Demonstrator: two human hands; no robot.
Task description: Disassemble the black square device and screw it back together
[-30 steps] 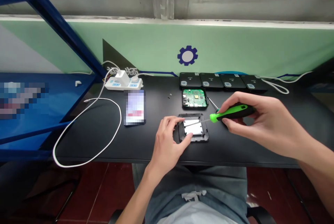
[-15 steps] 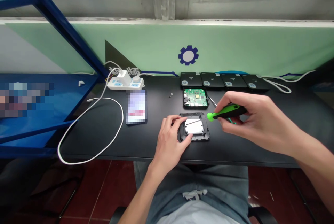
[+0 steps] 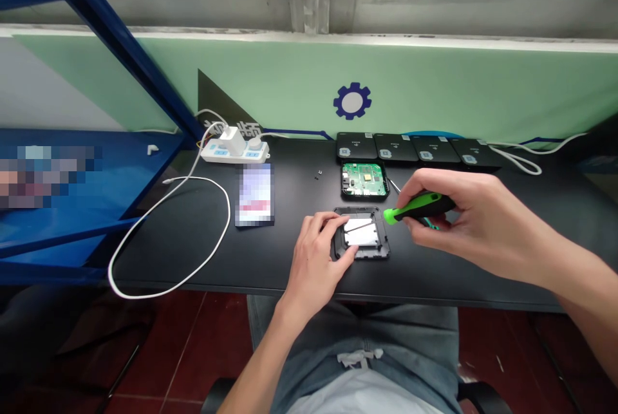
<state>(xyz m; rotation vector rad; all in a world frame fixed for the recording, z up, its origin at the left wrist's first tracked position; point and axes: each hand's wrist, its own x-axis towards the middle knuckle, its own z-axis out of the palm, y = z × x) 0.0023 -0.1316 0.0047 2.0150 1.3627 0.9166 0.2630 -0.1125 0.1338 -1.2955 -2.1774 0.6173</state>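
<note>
A square black plastic cover (image 3: 385,251) lies on the table with its inside up and a silver-white metal plate (image 3: 367,235) in its middle. My left hand (image 3: 316,256) holds the cover at its left side, thumb and fingers pressed on it near the plate. In my right hand (image 3: 458,217) is a screwdriver (image 3: 418,207) with a green and black handle. Its thin shaft points left across the plate; whether the tip touches a screw is too small to tell. Just behind the cover sits an open black case with a green circuit board (image 3: 363,179).
Several black boxes (image 3: 355,146) line the back of the table. Tiny screws (image 3: 318,174) lie left of the circuit board. Further left are a phone (image 3: 255,195), a white power strip (image 3: 235,151) and a looped white cable (image 3: 228,208). A metal shaft (image 3: 394,186) shows behind my right hand.
The camera view has shifted slightly. Both hands, the screwdriver and the cover keep nearly the same positions relative to each other.
</note>
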